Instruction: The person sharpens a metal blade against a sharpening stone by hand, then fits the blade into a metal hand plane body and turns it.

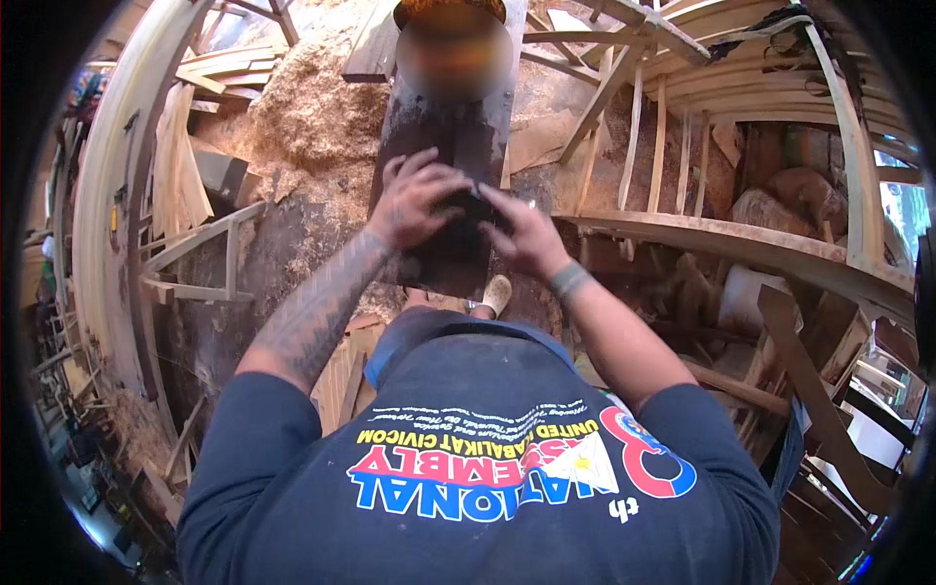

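Note:
A dark, worn board (429,249) runs away from my body, and both hands are over its middle. My left hand (417,200) has its fingers spread, palm toward the board. Close by on the right, my right hand (526,229) also has its fingers apart, with a ring on one of them. A small dark thing (475,190) lies between the fingertips of the two hands, too small to make out. At the far end of the board is a round orange-and-dark object (453,49), partly blurred.
Wood shavings (322,107) are heaped beyond my left hand. A long curved timber (117,195) stands at the left. Wooden ribs and a curved plank (721,234) fill the right side. A white container (746,297) sits below that plank.

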`<action>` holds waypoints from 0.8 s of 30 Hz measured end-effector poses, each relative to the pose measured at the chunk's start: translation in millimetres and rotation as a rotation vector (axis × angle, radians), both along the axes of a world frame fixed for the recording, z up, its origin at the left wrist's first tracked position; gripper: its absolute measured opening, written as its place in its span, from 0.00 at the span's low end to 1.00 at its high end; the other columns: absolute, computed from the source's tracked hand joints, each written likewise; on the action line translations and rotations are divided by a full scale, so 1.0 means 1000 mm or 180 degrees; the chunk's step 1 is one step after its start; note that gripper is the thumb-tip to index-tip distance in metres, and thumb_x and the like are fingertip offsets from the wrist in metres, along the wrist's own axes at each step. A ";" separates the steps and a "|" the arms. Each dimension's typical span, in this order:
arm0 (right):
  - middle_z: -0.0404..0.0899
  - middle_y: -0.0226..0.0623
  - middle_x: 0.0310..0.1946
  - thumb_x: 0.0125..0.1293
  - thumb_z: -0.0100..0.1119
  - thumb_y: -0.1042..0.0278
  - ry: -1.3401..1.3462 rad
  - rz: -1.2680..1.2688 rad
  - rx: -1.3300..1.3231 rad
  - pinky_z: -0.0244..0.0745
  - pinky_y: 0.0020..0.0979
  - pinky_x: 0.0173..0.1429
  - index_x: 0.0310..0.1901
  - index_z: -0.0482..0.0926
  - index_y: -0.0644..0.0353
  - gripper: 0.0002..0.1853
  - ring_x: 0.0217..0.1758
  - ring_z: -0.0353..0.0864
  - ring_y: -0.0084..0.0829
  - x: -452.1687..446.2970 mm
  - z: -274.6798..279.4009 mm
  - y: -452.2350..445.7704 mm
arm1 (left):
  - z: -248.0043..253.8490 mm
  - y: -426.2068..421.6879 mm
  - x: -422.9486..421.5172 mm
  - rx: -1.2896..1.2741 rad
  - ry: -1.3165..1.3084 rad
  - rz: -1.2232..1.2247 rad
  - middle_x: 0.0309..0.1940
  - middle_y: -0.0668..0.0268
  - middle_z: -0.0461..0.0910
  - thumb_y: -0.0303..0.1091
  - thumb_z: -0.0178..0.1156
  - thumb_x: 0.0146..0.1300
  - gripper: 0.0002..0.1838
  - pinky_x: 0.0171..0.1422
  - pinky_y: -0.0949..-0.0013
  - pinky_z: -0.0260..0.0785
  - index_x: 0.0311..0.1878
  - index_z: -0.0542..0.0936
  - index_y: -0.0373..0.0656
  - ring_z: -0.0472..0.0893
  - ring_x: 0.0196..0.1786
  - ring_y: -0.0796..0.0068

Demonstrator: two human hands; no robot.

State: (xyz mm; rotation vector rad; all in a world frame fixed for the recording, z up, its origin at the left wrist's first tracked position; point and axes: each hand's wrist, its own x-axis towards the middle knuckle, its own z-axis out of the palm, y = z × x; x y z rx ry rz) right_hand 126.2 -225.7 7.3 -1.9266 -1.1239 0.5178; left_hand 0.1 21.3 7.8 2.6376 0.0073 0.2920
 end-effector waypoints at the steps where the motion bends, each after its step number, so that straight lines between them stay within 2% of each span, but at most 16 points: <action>1: 0.89 0.55 0.60 0.75 0.72 0.64 -0.0002 0.0060 -0.0095 0.84 0.47 0.69 0.80 0.78 0.55 0.33 0.63 0.90 0.55 -0.008 0.004 -0.006 | 0.003 -0.006 -0.010 0.0086 0.0079 0.0013 0.68 0.78 0.87 0.47 0.78 0.67 0.25 0.87 0.38 0.51 0.68 0.89 0.68 0.72 0.84 0.58; 2: 0.89 0.54 0.57 0.74 0.74 0.63 -0.0101 0.0031 -0.0227 0.85 0.47 0.67 0.80 0.79 0.52 0.33 0.59 0.90 0.55 -0.013 0.009 -0.009 | 0.000 -0.009 -0.016 -0.0076 -0.0008 0.0039 0.67 0.77 0.87 0.49 0.78 0.67 0.24 0.88 0.36 0.48 0.66 0.90 0.68 0.71 0.84 0.57; 5: 0.85 0.52 0.58 0.72 0.76 0.58 0.0011 -0.0305 -0.0164 0.81 0.50 0.72 0.80 0.78 0.39 0.35 0.64 0.85 0.59 0.002 -0.002 0.023 | -0.001 0.012 0.009 0.0227 -0.0116 0.0196 0.66 0.77 0.87 0.51 0.79 0.65 0.26 0.88 0.36 0.48 0.66 0.90 0.68 0.70 0.85 0.56; 6: 0.80 0.53 0.64 0.71 0.78 0.55 0.0060 -0.0359 -0.0381 0.76 0.49 0.78 0.79 0.80 0.36 0.35 0.71 0.79 0.60 0.009 0.001 0.033 | -0.004 0.023 0.017 0.0172 -0.0078 0.0156 0.68 0.77 0.86 0.51 0.78 0.65 0.27 0.89 0.35 0.45 0.69 0.88 0.70 0.68 0.86 0.56; 9: 0.75 0.55 0.69 0.69 0.79 0.55 -0.0700 -0.0271 -0.0061 0.73 0.49 0.82 0.77 0.83 0.36 0.34 0.75 0.75 0.60 -0.008 -0.009 0.004 | -0.011 -0.004 -0.017 0.0148 -0.0010 0.0200 0.71 0.77 0.84 0.51 0.75 0.69 0.26 0.90 0.33 0.42 0.71 0.87 0.70 0.68 0.86 0.55; 10: 0.70 0.59 0.73 0.68 0.80 0.55 -0.0289 -0.0278 -0.0140 0.71 0.50 0.84 0.76 0.84 0.35 0.34 0.78 0.72 0.63 -0.016 -0.005 -0.006 | -0.007 -0.012 -0.026 0.0020 0.0087 0.0221 0.72 0.77 0.83 0.51 0.74 0.70 0.26 0.90 0.31 0.41 0.72 0.86 0.71 0.67 0.86 0.54; 14: 0.68 0.60 0.77 0.68 0.79 0.59 -0.0245 -0.0520 0.0206 0.70 0.49 0.86 0.76 0.84 0.36 0.34 0.80 0.71 0.63 0.009 -0.009 0.033 | -0.001 0.012 0.008 0.0239 -0.0017 0.0301 0.73 0.76 0.82 0.50 0.74 0.71 0.26 0.90 0.29 0.41 0.72 0.86 0.71 0.65 0.88 0.52; 15: 0.68 0.60 0.76 0.67 0.80 0.60 -0.0072 -0.0600 0.0257 0.69 0.50 0.86 0.75 0.85 0.36 0.34 0.81 0.70 0.62 0.005 -0.011 0.036 | -0.004 0.007 0.001 0.0181 0.0049 0.0330 0.73 0.76 0.82 0.50 0.74 0.70 0.26 0.90 0.29 0.40 0.72 0.86 0.71 0.65 0.88 0.52; 19: 0.70 0.57 0.75 0.65 0.81 0.61 -0.0442 -0.0455 0.0031 0.66 0.57 0.87 0.76 0.85 0.37 0.35 0.82 0.69 0.62 -0.028 -0.015 -0.008 | -0.016 -0.026 -0.033 -0.0023 0.0162 0.0339 0.75 0.77 0.81 0.53 0.77 0.67 0.30 0.91 0.26 0.36 0.73 0.85 0.72 0.63 0.89 0.52; 21: 0.69 0.53 0.75 0.66 0.82 0.61 -0.0456 -0.0447 0.0278 0.66 0.55 0.87 0.75 0.85 0.38 0.34 0.82 0.70 0.57 -0.014 -0.029 0.012 | -0.035 -0.007 -0.017 0.0200 -0.0001 0.0314 0.76 0.77 0.81 0.52 0.75 0.69 0.28 0.92 0.26 0.35 0.73 0.85 0.71 0.63 0.89 0.52; 23: 0.70 0.53 0.74 0.65 0.83 0.61 -0.0098 -0.0699 0.0360 0.66 0.56 0.87 0.75 0.86 0.38 0.35 0.82 0.70 0.57 -0.005 -0.024 0.037 | -0.001 0.015 0.011 0.0230 0.0135 0.0321 0.77 0.75 0.80 0.50 0.70 0.75 0.24 0.91 0.22 0.32 0.74 0.85 0.70 0.63 0.89 0.52; 24: 0.71 0.53 0.74 0.64 0.83 0.61 0.0058 -0.0832 0.0416 0.66 0.56 0.87 0.75 0.86 0.38 0.35 0.81 0.70 0.57 -0.003 -0.018 0.043 | -0.006 0.009 0.006 0.0117 0.0126 0.0372 0.77 0.75 0.80 0.50 0.70 0.75 0.25 0.90 0.21 0.32 0.74 0.84 0.70 0.63 0.90 0.52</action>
